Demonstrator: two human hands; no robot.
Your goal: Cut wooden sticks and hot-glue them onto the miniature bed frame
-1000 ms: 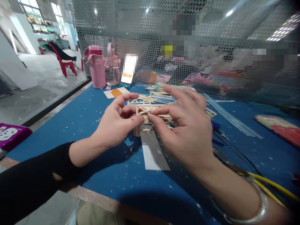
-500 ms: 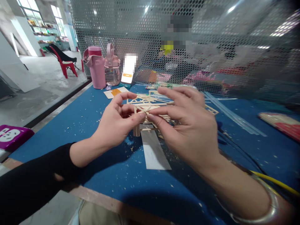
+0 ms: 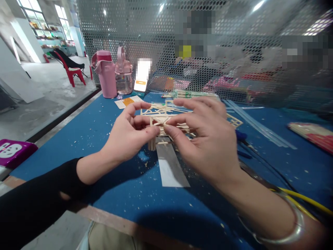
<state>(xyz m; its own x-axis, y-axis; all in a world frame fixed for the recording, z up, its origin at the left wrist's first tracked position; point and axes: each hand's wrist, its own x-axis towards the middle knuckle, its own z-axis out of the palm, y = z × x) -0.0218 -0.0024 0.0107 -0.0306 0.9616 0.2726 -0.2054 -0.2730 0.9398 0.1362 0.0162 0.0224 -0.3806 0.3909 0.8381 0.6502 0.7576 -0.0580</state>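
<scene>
Stick frame [image 3: 152, 143] lies between the hands over the tabletop [image 3: 122, 198], left hand [image 3: 125, 140] pinching its left end, right hand [image 3: 213, 146] nearly closed at the crossed sticks [image 3: 161, 120], remaining fingers spread. Fitting a joint seems in hand; the next move calls for steady left support and light right fingertip pressure.

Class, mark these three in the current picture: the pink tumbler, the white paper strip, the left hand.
Pink tumbler [image 3: 108, 81]: head view, on its body.
White paper strip [image 3: 171, 172]: head view, lower part.
Left hand [image 3: 128, 139]: head view, back of hand.
</scene>
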